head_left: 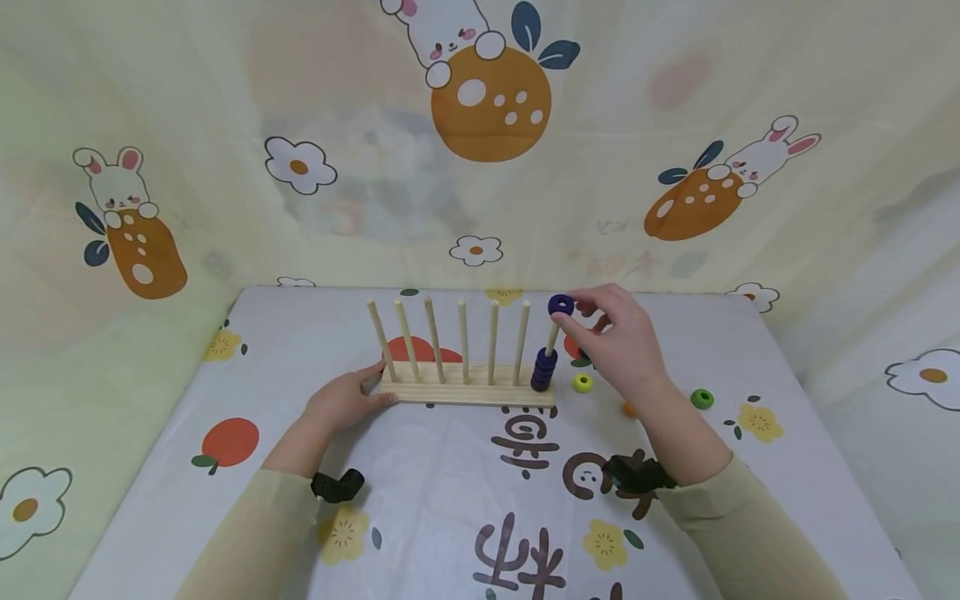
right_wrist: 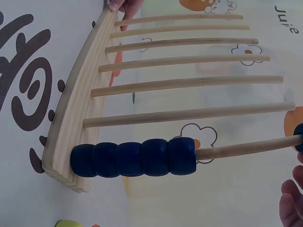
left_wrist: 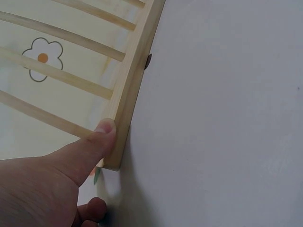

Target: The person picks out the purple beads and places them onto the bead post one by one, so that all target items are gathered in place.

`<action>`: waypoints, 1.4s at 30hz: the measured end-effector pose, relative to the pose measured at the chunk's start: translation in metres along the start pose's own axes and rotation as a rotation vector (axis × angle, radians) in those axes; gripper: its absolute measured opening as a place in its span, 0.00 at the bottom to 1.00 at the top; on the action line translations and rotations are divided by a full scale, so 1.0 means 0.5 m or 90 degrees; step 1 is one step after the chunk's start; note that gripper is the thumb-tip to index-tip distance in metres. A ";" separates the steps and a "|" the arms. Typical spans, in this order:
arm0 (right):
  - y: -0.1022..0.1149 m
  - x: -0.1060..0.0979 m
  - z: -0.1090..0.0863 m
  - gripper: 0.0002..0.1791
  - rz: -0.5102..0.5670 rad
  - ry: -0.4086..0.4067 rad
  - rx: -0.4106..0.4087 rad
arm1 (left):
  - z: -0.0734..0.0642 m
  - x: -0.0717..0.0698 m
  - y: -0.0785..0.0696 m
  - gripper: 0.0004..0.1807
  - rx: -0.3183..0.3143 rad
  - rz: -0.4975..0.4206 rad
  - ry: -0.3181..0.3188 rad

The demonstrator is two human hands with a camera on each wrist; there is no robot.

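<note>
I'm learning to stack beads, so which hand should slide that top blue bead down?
Probably the right hand: it pinches the blue bead at the tip of the end peg. The left hand grips the opposite end of the wooden rack.

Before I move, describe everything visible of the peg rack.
The peg rack looks like pale wood: a long base with seven upright round pegs. It stands on the printed white cloth. Six pegs are bare; the rightmost carries five dark-blue beads, and the right hand holds another bead at its tip. The left hand grips the base's left end.
</note>
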State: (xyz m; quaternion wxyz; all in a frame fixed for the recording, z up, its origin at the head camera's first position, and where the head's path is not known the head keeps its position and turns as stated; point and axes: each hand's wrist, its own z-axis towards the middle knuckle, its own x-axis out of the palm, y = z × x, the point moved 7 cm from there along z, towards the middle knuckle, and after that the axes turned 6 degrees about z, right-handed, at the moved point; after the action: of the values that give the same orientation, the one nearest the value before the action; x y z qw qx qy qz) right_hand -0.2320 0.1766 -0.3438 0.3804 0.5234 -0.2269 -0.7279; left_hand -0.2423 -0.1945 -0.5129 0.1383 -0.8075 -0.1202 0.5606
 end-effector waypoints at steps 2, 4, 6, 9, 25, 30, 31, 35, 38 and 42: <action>-0.002 0.001 -0.001 0.21 -0.001 0.001 0.004 | 0.000 0.000 0.000 0.44 0.002 0.004 0.001; -0.003 0.001 -0.002 0.21 -0.003 0.001 0.009 | 0.001 0.001 0.002 0.44 -0.001 0.003 0.000; -0.003 0.002 -0.002 0.21 -0.004 0.001 0.014 | 0.002 0.002 0.004 0.44 -0.002 0.003 -0.002; -0.005 0.003 -0.001 0.21 -0.007 0.003 0.021 | 0.004 0.004 0.008 0.44 -0.003 0.002 -0.004; -0.005 0.005 -0.002 0.21 -0.007 0.001 0.016 | 0.005 0.004 0.008 0.44 -0.004 0.007 -0.001; -0.007 0.004 -0.001 0.21 -0.006 -0.001 0.012 | 0.007 0.002 0.009 0.45 0.001 0.010 -0.002; -0.008 0.004 0.000 0.21 -0.005 -0.002 0.010 | 0.008 0.001 0.010 0.45 0.002 0.011 -0.002; -0.013 0.004 0.003 0.21 -0.005 -0.006 0.003 | 0.007 0.000 0.008 0.45 0.004 0.007 -0.001; -0.019 0.005 0.006 0.21 -0.005 -0.002 0.004 | 0.007 0.001 0.007 0.45 0.004 0.005 0.000; -0.030 0.004 0.007 0.22 -0.001 0.003 0.014 | 0.006 0.002 0.005 0.45 0.004 0.005 0.002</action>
State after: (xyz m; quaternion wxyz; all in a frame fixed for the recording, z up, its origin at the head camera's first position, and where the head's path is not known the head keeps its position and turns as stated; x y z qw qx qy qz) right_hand -0.2406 0.1841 -0.3547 0.3749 0.5293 -0.2336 -0.7244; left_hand -0.2446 -0.1961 -0.5156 0.1389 -0.8083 -0.1153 0.5603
